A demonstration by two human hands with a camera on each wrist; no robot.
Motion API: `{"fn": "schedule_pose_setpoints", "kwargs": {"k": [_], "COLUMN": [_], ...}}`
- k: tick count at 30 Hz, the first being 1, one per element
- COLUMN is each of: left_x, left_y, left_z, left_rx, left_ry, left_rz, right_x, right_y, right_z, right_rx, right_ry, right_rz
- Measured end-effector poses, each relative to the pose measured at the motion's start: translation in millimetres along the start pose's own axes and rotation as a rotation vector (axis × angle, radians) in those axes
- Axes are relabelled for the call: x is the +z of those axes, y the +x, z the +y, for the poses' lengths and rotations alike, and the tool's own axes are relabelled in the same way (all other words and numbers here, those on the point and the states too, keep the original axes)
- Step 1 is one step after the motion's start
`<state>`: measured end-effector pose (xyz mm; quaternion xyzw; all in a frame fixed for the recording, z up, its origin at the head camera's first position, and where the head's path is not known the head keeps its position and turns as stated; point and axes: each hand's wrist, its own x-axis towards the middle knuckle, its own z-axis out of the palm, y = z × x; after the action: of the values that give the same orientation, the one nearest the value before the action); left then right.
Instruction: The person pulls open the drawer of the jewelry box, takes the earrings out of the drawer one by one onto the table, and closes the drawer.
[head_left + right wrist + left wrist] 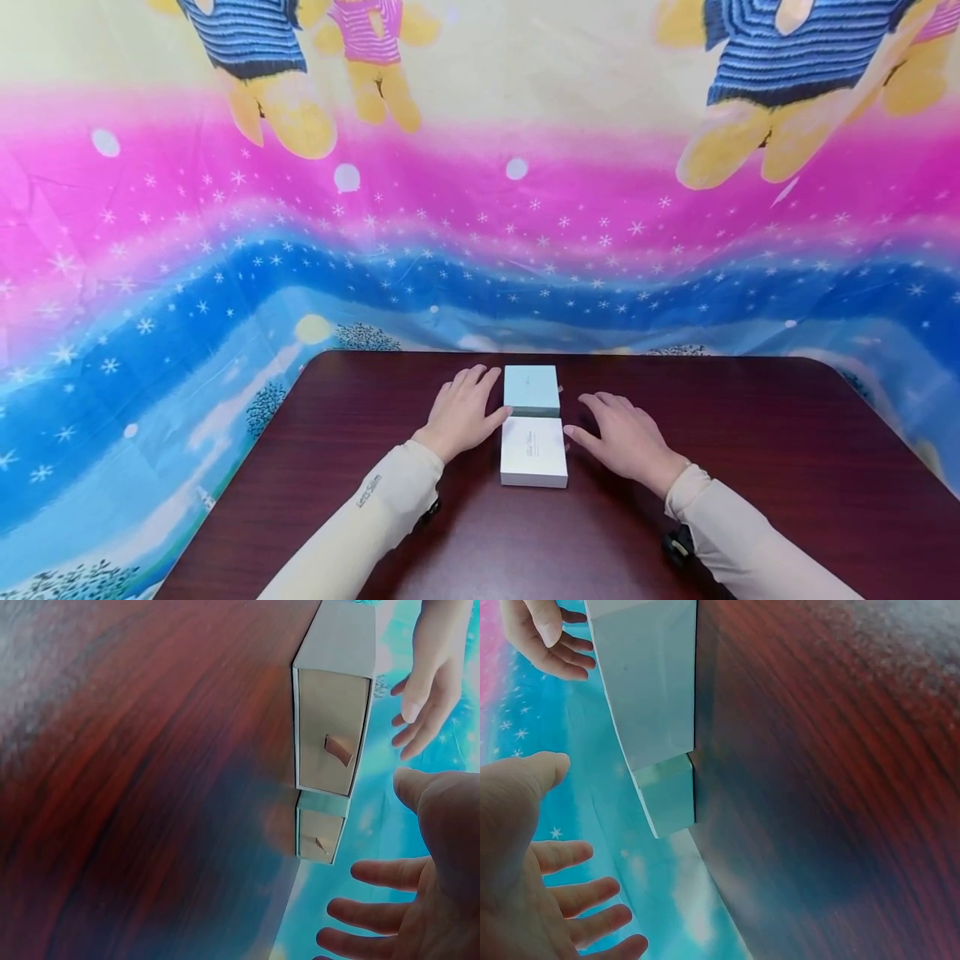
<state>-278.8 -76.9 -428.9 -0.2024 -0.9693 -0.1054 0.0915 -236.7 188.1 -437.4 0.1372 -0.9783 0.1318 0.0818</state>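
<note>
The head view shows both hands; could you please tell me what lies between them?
In the head view, a white box and, just beyond it, a light blue box lie between the left hand and the right hand.

Can't read the print (532,443) on the white box (533,479), way too tiny, and the mark on the pale blue box (531,396) is even fainter. The table (465,542) loses its near edge, both sleeves (345,525) get cropped, and the sweater figures (251,37) on the backdrop (450,192) have no heads in frame. Wrist views chop off part of the left hand (514,877) and right hand (446,881).
</note>
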Motion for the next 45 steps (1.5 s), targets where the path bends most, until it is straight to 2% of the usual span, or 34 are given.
{"fn": "schedule_pose_setpoints", "kwargs": {"k": [6,13,20,25,38,45], "left_x": [0.4,1.6,1.8,2.8,4.7,7.4], "left_y": [4.9,11.3,16.4,19.8,33.9,40.3], "left_z": [-0.9,-0.7,-2.2,-3.9,-0.4,-0.9], "left_rx": [0.016,0.004,-0.002,-0.004,0.024,0.017], "left_ry": [0.002,0.003,-0.061,-0.061,-0.069,-0.085], "left_rz": [0.012,-0.026,-0.093,-0.12,-0.219,-0.236], "right_x": [0.3,0.3,0.9,0.7,0.9,0.0], "right_y": [2.2,4.8,7.6,9.1,11.9,13.2], "right_z": [0.3,1.1,1.8,0.5,-0.4,-0.7], "right_rx": [0.002,0.004,-0.001,-0.003,-0.011,-0.011], "right_ry": [-0.004,-0.004,-0.014,-0.02,-0.026,-0.025], "right_rz": [-0.006,-0.019,-0.019,-0.021,-0.034,-0.036]}}
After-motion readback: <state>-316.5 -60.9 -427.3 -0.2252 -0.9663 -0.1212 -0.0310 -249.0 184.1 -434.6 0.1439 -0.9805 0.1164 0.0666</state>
